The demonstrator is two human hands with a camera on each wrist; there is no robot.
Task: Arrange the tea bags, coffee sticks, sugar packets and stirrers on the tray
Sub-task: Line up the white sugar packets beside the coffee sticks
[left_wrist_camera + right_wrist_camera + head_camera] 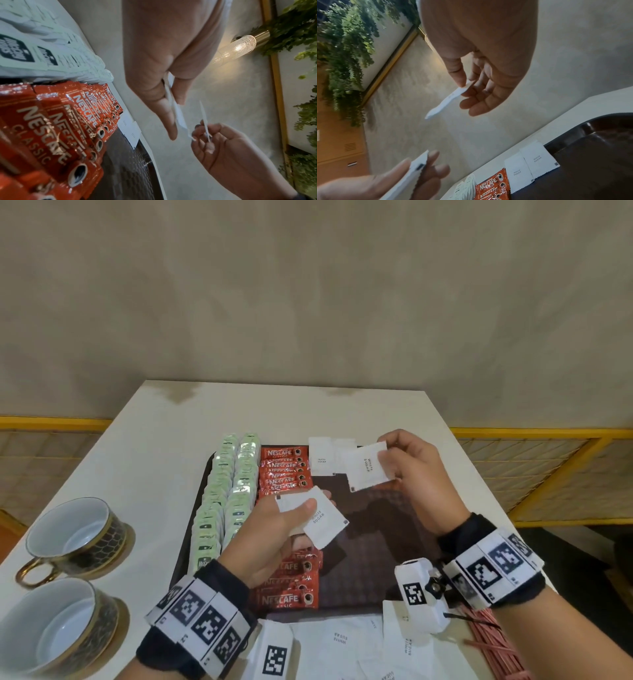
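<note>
A dark tray (pixel 380 546) holds two rows of pale green tea bags (pixel 226 498), a column of red coffee sticks (pixel 284 470) and two white sugar packets (pixel 320 460) at its far edge. My left hand (pixel 308 505) pinches a small stack of sugar packets (pixel 323 522) above the tray's middle. My right hand (pixel 390 457) pinches one sugar packet (pixel 368 470) by its right edge above the far part of the tray. The right wrist view shows that packet (pixel 447 100) edge-on between thumb and fingers. The two hands are apart.
Loose sugar packets (pixel 339 642) lie on the white table in front of the tray. A bundle of red stirrers (pixel 493 642) lies at the near right. Two dark, gold-rimmed cups (pixel 73 535) stand at the left. The tray's right half (pixel 394 508) is bare.
</note>
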